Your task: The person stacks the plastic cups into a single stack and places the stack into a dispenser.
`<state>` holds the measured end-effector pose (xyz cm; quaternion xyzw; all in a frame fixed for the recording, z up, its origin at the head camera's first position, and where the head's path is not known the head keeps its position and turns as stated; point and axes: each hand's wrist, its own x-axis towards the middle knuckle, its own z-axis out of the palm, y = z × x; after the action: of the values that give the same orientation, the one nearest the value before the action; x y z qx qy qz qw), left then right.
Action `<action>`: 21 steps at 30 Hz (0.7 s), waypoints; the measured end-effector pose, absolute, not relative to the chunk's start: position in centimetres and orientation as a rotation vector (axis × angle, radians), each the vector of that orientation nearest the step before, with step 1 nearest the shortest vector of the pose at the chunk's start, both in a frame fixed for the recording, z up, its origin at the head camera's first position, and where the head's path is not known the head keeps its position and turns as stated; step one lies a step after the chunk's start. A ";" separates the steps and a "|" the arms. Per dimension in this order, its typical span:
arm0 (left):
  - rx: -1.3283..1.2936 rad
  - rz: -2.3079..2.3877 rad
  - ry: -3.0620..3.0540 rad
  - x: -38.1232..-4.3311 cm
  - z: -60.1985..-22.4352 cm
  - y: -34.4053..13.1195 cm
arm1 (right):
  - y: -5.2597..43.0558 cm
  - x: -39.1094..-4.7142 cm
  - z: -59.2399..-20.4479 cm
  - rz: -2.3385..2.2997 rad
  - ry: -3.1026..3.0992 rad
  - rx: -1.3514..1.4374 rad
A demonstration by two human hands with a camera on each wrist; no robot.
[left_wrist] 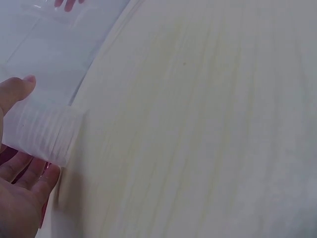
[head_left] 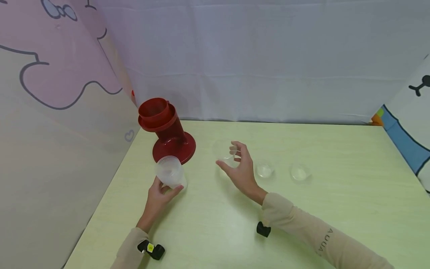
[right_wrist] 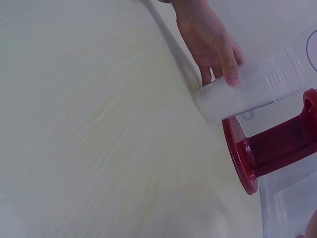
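My left hand (head_left: 159,195) grips a stack of clear plastic cups (head_left: 169,171) low on its side, thumb on the right. In the left wrist view, the many close rims of the stack (left_wrist: 44,133) show between thumb and fingers. With thumb and curled fingers, my right hand (head_left: 242,172) holds a single clear cup (head_left: 222,149), faint against the table. Part of that cup (right_wrist: 297,201) appears at the lower right of the right wrist view. Two more clear cups, one nearer (head_left: 265,170) and one farther right (head_left: 300,172), stand on the table beside my right hand.
Behind the stack, a red stand (head_left: 174,147) with a round base and a ring-shaped top stands near the table's back left corner. White cloth (head_left: 252,63) hangs along the back edge of the pale table (head_left: 218,231). A printed sheet (head_left: 67,149) borders the left side.
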<state>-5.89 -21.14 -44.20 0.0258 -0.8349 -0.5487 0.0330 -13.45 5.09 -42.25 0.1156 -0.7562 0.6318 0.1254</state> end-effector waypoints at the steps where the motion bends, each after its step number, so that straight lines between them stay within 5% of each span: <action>1: 0.078 -1.688 -2.570 -5.9 -44.2 -21.2 | 5.1 -13.5 -42.2 1.840 -2.203 0.339; 21: 0.063 -1.711 -2.552 -5.9 -44.5 -21.2 | 4.7 -11.2 -37.3 1.902 -2.226 0.374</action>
<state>-5.86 -21.24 -44.48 0.0203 -0.8299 -0.5564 0.0344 -11.24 4.71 -37.27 0.1261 -0.7508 0.6415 0.0946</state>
